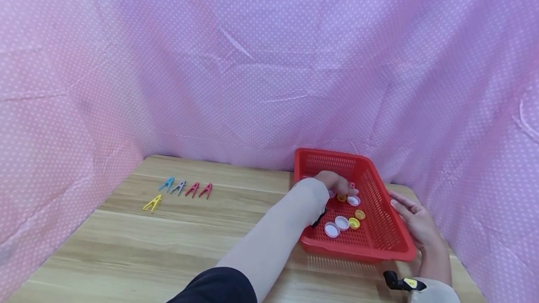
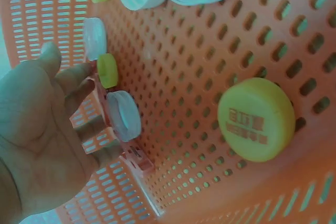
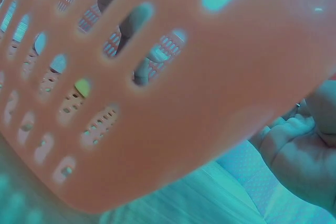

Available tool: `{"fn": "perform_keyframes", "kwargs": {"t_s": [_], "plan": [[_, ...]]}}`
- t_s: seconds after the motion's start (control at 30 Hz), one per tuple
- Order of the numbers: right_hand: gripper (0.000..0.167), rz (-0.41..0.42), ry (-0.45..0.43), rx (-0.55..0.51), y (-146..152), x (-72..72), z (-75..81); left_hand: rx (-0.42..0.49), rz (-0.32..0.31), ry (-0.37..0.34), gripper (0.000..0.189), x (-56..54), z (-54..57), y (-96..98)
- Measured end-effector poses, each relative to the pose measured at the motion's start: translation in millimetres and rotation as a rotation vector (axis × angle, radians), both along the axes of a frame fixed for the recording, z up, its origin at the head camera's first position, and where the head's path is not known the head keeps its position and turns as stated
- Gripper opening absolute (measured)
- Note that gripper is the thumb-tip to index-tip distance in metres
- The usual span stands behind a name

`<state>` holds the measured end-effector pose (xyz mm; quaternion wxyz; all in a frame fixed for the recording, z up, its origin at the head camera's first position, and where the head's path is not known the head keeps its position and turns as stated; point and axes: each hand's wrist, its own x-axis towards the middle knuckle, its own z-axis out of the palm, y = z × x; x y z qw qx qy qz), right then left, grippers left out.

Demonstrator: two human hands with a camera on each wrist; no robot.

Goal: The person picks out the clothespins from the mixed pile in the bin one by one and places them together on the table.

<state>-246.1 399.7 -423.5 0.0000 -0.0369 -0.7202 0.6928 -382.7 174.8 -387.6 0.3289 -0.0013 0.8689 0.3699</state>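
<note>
A red plastic basket (image 1: 353, 252) stands on the right side of the table. Inside it, my left hand (image 1: 334, 180) reaches down to the far part of the floor, fingers fairly straight. In the left wrist view its fingertips are at a red clothespin (image 2: 137, 162), which lies partly behind a white bottle cap (image 2: 124, 116) and a yellow bottle cap (image 2: 107, 71). Whether they touch the clothespin I cannot tell. More white caps (image 1: 331, 229) and yellow caps (image 1: 354, 223) lie nearer the front. My right hand (image 1: 421, 226) holds the basket's right rim.
On the table's left lie a blue clothespin (image 1: 167, 183), a purple-grey one, two red clothespins (image 1: 206, 191) and a yellow clothespin (image 1: 152, 203). A pink dotted cloth (image 1: 269, 83) hangs behind the wooden table (image 1: 168, 242) and along its sides.
</note>
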Motion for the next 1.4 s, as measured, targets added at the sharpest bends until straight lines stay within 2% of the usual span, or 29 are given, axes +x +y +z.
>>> {"fn": "perform_keyframes", "kwargs": {"t_s": [0.13, 0.23, 0.3, 0.37, 0.4, 0.47, 0.53, 0.6, 0.63, 0.7, 0.83, 0.97, 1.03, 1.13, 1.23, 1.27, 1.33, 1.4], "plan": [[0.039, 0.009, -0.001, -0.011, -2, -0.9, 2.4, -0.046, -0.136, 0.017, 0.035, -11.3, -4.2, -0.2], [0.038, 0.016, -0.01, -0.024, -2, -0.7, 3.5, -0.068, -0.161, -0.003, 0.036, -13.8, -0.9, -2.5], [0.037, 0.023, -0.008, -0.032, -2, -0.3, 3.8, -0.063, -0.128, -0.035, 0.037, -12.1, 3.1, -4.9], [0.036, 0.028, 0.004, -0.027, -2, -0.2, 3.9, -0.103, -0.166, -0.016, 0.035, -10.3, 6.5, -6.3], [0.036, 0.027, 0.01, -0.022, -2, -0.5, 3.6, -0.103, -0.145, -0.015, 0.033, -8.0, 7.7, -7.1], [0.035, 0.025, 0.013, -0.015, 0, -1.0, 2.9, -0.119, -0.142, 0.002, 0.031, -5.3, 10.3, -7.9], [0.035, 0.018, 0.005, -0.007, 2, -1.2, 2.2, -0.181, -0.246, 0.051, 0.027, -4.1, 12.9, -7.8], [0.036, 0.014, -0.006, -0.01, 3, -1.0, 1.9, -0.213, -0.322, 0.063, 0.025, -2.9, 15.8, -8.7], [0.037, 0.014, -0.009, -0.014, 3, -0.6, 2.0, -0.239, -0.41, 0.084, 0.023, -4.0, 17.3, -9.2], [0.036, 0.015, -0.01, -0.023, 3, 0.0, 2.4, -0.256, -0.519, 0.112, 0.02, -4.3, 19.5, -11.7], [0.034, 0.029, 0.017, -0.029, 2, 0.4, 2.1, -0.25, -0.582, 0.169, 0.025, -3.3, 22.3, -21.1], [0.034, 0.04, 0.041, -0.027, 1, 0.1, 0.5, -0.345, -0.65, 0.262, 0.029, -4.3, 23.3, -28.6], [0.034, 0.04, 0.044, -0.03, 1, 0.0, -0.1, -0.392, -0.635, 0.264, 0.029, -6.5, 23.3, -30.1], [0.033, 0.036, 0.038, -0.028, 1, 0.1, -0.7, -0.443, -0.538, 0.208, 0.031, -11.2, 21.2, -29.1], [0.033, 0.041, 0.038, -0.03, -1, 0.7, -1.0, -0.476, -0.37, 0.117, 0.029, -21.8, 11.9, -23.9], [0.033, 0.042, 0.04, -0.031, -1, 0.9, -1.3, -0.473, -0.29, 0.088, 0.025, -28.9, 3.9, -19.3], [0.033, 0.042, 0.053, -0.031, -1, 1.2, -1.7, -0.458, -0.172, 0.049, 0.017, -38.0, -5.5, -14.3], [0.033, 0.038, 0.058, -0.028, -2, 1.2, -1.9, -0.412, -0.009, 0.023, 0.009, -45.5, -16.6, -9.2]]}}
